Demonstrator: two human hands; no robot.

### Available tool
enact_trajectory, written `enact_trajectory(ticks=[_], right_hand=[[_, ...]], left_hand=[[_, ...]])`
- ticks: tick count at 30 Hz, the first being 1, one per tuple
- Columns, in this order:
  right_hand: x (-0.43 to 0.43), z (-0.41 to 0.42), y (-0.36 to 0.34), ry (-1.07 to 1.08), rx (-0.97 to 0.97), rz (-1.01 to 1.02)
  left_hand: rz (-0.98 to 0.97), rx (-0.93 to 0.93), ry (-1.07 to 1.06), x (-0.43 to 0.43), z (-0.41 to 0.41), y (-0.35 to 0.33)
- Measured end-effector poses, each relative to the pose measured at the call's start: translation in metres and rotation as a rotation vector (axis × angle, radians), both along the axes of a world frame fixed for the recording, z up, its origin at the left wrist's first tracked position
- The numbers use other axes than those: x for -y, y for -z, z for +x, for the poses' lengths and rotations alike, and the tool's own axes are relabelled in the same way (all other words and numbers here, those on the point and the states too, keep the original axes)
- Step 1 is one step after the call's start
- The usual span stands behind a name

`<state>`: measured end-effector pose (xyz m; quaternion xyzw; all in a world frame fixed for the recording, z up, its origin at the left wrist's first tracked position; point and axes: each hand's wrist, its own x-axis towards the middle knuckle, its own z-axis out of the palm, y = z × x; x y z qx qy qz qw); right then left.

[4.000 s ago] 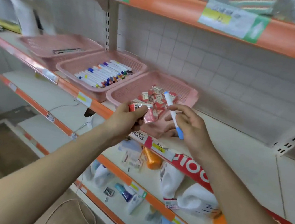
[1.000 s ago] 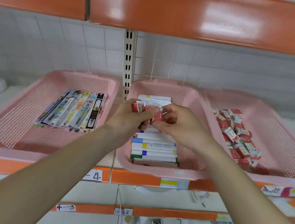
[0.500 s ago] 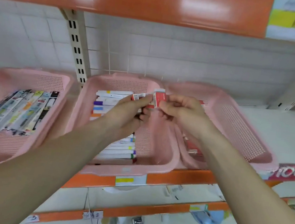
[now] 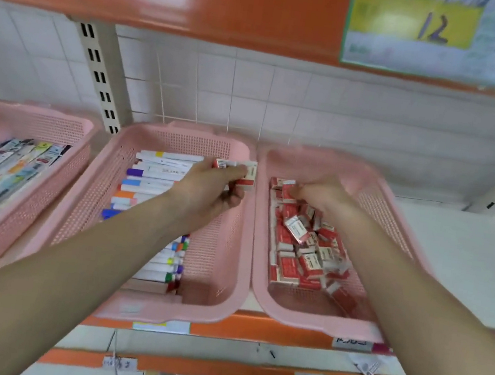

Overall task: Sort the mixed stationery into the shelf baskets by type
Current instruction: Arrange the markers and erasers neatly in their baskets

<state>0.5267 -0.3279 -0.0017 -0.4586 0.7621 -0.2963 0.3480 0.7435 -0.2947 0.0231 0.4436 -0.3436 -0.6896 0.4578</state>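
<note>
The left hand [image 4: 208, 188] has its grip curled tight round a few small red and white boxes [image 4: 242, 172], held over the right edge of the middle basket [image 4: 242, 250]. The right hand [image 4: 324, 195] is blurry. It reaches down onto the pile of boxes [image 4: 300, 252] in the right basket [image 4: 316, 322], just beside the middle basket, and I cannot tell if its grip is closed. Markers [image 4: 151, 183] in the middle basket are partly hidden under the left arm. The left basket [image 4: 41, 126], on the middle basket's other side, is cut off.
</note>
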Motion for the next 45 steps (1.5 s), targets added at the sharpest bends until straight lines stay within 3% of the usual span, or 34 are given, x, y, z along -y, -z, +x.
enact_trajectory(ticks=[10,13,16,18,21,25,30,36,41,45], right_hand=[[0.017,0.016,0.019,-0.154,-0.486,-0.043],[0.003,0.014,0.01,-0.152,-0.414,-0.118],[-0.022,0.017,-0.014,-0.2,-0.107,-0.235],[-0.042,0.02,-0.028,-0.3,-0.014,-0.291],[-0.068,0.027,-0.04,-0.392,-0.061,-0.368],[-0.087,0.039,-0.04,-0.362,-0.288,-0.425],[-0.096,0.035,-0.044,-0.409,-0.412,-0.461],[-0.082,-0.014,-0.05,-0.396,-0.404,-0.386],[-0.049,-0.06,-0.04,-0.394,-0.428,-0.39],[-0.017,-0.086,-0.025,-0.493,-0.501,-0.263]], left_hand=[[0.016,0.008,0.04,0.01,0.0,-0.004],[0.014,-0.004,0.064,0.009,-0.004,-0.008],[0.006,0.006,0.104,0.007,-0.008,-0.011],[-0.001,0.033,0.125,0.004,-0.01,-0.012],[-0.012,0.1,0.147,0.002,-0.012,-0.01],[-0.059,0.169,0.199,-0.007,-0.017,-0.002],[-0.112,0.185,0.221,-0.017,-0.024,0.004],[-0.093,0.213,0.219,-0.015,-0.04,-0.003],[-0.039,0.133,0.148,-0.006,-0.058,-0.007],[-0.063,0.264,0.077,-0.006,-0.074,-0.004]])
